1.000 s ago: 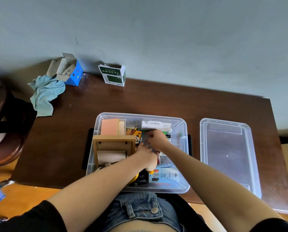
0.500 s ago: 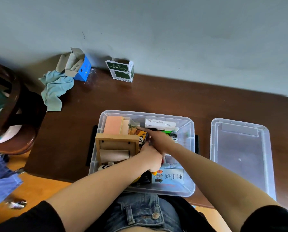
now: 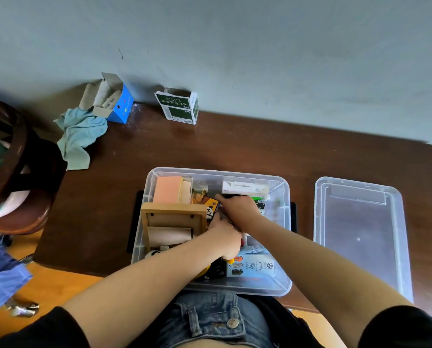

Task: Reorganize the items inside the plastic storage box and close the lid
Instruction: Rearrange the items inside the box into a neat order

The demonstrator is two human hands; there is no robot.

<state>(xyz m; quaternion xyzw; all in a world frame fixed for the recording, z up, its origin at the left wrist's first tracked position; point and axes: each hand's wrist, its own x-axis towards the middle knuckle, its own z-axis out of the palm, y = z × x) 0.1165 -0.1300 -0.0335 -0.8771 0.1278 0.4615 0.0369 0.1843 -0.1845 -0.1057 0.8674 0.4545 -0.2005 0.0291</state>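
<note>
both hands have pushed deeper into the storage box.

Soft, even daylight fills the frame, moderately bright, with no hard highlights. The wall across the top reads flat grey-green. Faint shadows sit behind the blue carton and the green-and-white carton in the upper left. The dark wooden table carries a dull sheen near its upper left corner. Wide-angle distortion bends the table's far edge and stretches the forearms at the bottom. The left edge is smeared with motion blur; the centre is only slightly soft.
</note>
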